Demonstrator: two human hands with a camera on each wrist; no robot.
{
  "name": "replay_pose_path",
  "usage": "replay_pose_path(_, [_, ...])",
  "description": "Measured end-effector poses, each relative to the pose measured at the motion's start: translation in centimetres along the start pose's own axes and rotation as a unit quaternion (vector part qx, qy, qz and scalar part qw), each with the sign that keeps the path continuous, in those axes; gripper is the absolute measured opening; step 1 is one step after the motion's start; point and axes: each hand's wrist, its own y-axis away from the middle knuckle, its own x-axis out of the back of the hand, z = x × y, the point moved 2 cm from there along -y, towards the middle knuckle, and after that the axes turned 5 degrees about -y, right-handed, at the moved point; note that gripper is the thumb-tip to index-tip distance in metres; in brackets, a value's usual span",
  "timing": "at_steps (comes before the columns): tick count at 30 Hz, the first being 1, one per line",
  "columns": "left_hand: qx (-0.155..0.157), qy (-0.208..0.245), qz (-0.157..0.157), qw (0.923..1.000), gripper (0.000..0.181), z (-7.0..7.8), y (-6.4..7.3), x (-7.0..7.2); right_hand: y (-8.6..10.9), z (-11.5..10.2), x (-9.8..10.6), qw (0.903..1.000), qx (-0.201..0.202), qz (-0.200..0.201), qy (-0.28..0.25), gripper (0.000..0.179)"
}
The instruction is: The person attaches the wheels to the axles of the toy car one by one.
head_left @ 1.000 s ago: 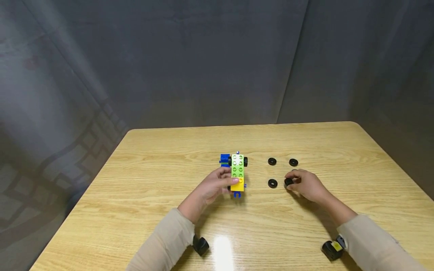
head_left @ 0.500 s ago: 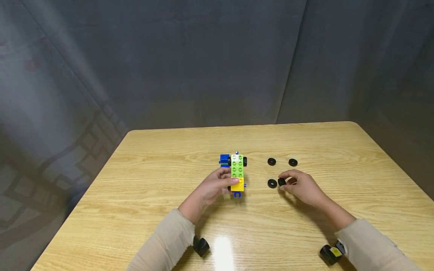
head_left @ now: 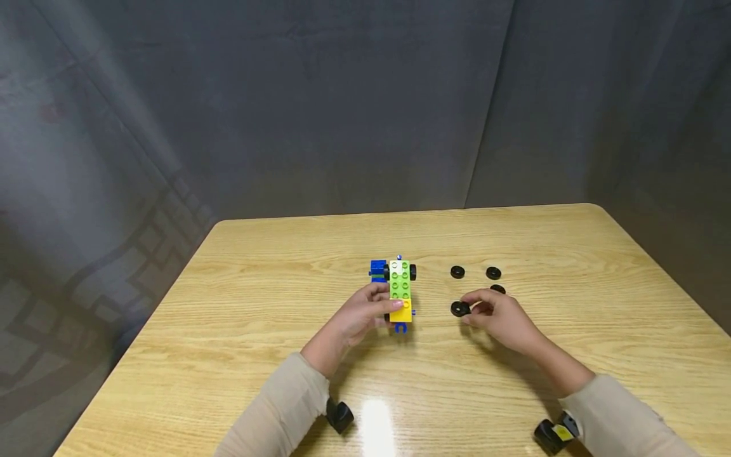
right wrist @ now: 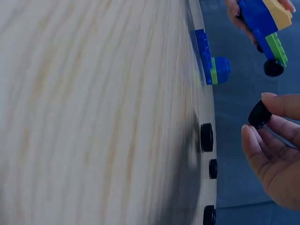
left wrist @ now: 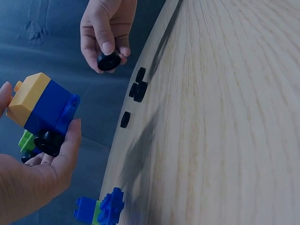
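Observation:
My left hand (head_left: 362, 311) holds a toy brick car (head_left: 400, 285), thumb on its yellow brick and fingers at its side and underneath. The car has a blue base, a light green studded part, black wheels and a blue hook at its near end. My right hand (head_left: 502, 317) pinches a black toy tyre (right wrist: 259, 115) between thumb and fingertips, raised above the table. In the head view this tyre overlaps a loose tyre (head_left: 457, 309) lying on the table. Part of the car's left side is hidden by my left hand.
More black tyres lie on the wooden table (head_left: 257, 266): one at the back (head_left: 457, 271), another back right tyre (head_left: 493, 273), and a third tyre (head_left: 498, 289) partly behind my right hand. A blue and green brick piece (head_left: 378, 270) stands just left of the car.
My right hand has moved left with the pinched tyre, toward the car, uncovering a tyre behind it. My left hand and the car stay almost in place.

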Motion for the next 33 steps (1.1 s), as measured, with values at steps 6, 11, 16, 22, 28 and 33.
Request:
replay_pose_path(6, [-0.003,0.000,0.001,1.0000,0.048,0.0,0.1,-0.2,0.1,-0.6,-0.5,0.9999,0.009,-0.001,-0.011,0.029])
replay_pose_path(11, [-0.004,0.008,-0.003,1.0000,0.048,0.0,0.1,-0.2,0.0,-0.9,-0.9,0.9993,0.010,-0.010,-0.033,0.031])
replay_pose_path(16, [-0.003,0.013,-0.006,0.9999,0.048,0.0,0.1,-0.3,0.0,-1.1,-1.4,0.9984,0.008,-0.014,-0.053,0.032])
replay_pose_path(22, [-0.006,0.012,-0.009,0.9999,0.049,0.0,0.1,-0.5,0.0,-1.3,-1.9,0.9976,0.011,-0.017,-0.066,0.034])
replay_pose_path(28, [-0.006,0.013,-0.013,0.9998,0.050,-0.2,0.0,-0.6,-0.1,-1.4,-2.4,0.9963,0.016,-0.027,-0.080,0.033])
replay_pose_path(33, [-0.008,0.011,-0.013,0.9998,0.048,-0.2,0.0,-0.7,-0.1,-1.6,-2.8,0.9954,0.016,-0.036,-0.088,0.032])
